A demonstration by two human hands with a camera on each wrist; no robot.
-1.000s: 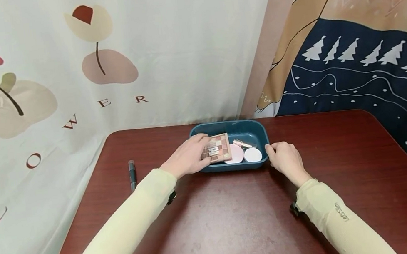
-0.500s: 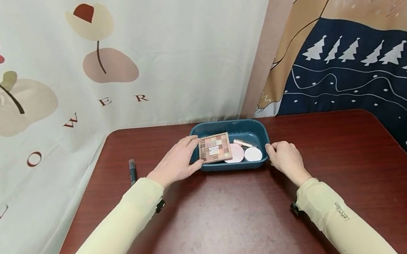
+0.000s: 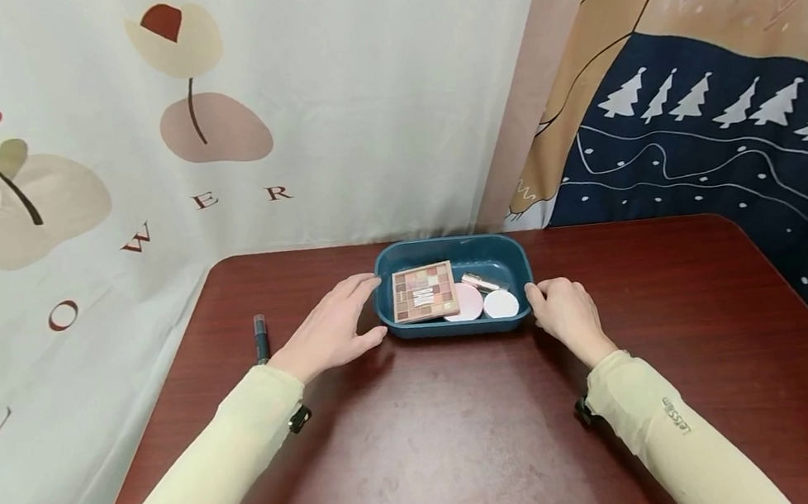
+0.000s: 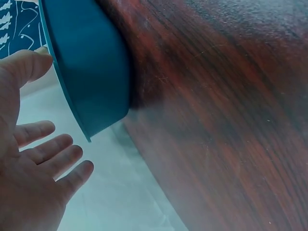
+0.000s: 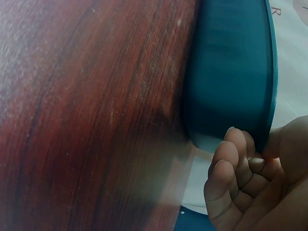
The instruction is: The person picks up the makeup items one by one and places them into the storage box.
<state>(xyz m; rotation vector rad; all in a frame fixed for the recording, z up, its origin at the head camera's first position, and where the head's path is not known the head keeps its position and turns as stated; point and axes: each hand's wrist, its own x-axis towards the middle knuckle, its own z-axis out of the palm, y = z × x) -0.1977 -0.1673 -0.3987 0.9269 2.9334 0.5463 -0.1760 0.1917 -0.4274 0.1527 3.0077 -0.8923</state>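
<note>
A dark teal plastic bin (image 3: 458, 328) stands at the back of the table. In it an eyeshadow palette (image 3: 424, 293) lies tilted on the left, overlapping a pink round disc (image 3: 468, 303). A white round disc (image 3: 501, 305) and a slim gold-and-clear tube (image 3: 484, 283) lie at the right. My left hand (image 3: 330, 327) is beside the bin's left end, fingers spread, palm facing the wall and holding nothing. My right hand (image 3: 569, 318) pinches the rim at the right end; the right wrist view shows its curled fingers (image 5: 224, 175) against the bin's outer wall (image 5: 231, 72).
A dark, pen-like stick (image 3: 260, 335) lies on the table at the left, partly hidden behind my left forearm. The reddish-brown table (image 3: 455, 437) meets a printed curtain (image 3: 359, 124) at its back edge.
My left hand has let go of the eyeshadow palette and drawn back left, out of the bin. The palette stays inside. My right hand keeps its place on the rim.
</note>
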